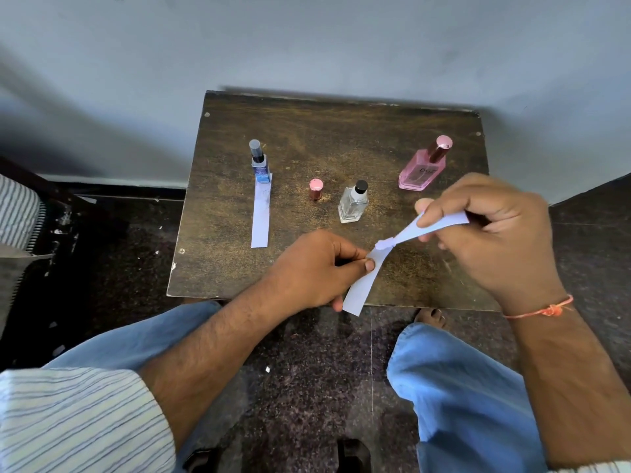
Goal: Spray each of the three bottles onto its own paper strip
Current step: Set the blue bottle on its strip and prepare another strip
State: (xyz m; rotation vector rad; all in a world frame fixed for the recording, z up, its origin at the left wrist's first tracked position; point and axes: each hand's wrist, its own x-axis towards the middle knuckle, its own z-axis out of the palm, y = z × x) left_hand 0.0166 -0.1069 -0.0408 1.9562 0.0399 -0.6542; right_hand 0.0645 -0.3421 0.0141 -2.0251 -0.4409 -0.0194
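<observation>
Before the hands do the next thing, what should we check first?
1. Paper strip held by both hands: ok, left hand and right hand pinch it.
2. Strip flat: not ok, twisted in the middle.
3. Clear bottle upright: ok.
4. Pink bottle capped: ok.
5. Blue bottle has its own strip: ok, lying in front of it.
6. Clear bottle already sprayed: cannot tell.

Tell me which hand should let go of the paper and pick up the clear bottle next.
Probably the right hand. It hovers just beside the clear bottle, while the left hand pinches the paper strip nearer the table's front edge and can keep holding it.
</observation>
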